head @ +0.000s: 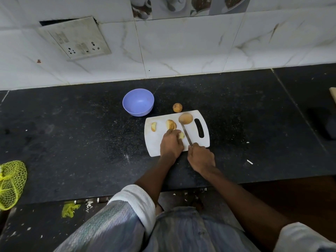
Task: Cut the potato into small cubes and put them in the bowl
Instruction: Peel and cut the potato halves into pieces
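where board (160,142) ends, bowl (138,102), spare potato (177,107).

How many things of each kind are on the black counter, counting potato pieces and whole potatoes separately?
Whole potatoes: 2 (one on the board, one on the counter)
Cut potato pieces: 3 (sliced chunk, wedge, piece under the left hand)
Bowls: 1 (purple bowl)
Cutting boards: 1 (white board)
Knives: 1 (knife)
Net bags: 1 (yellow net bag)
Total: 9

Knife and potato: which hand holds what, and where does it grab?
The right hand grips the knife by its handle, hidden in the fist. The left hand pinches a small potato piece with its fingertips on the cutting board.
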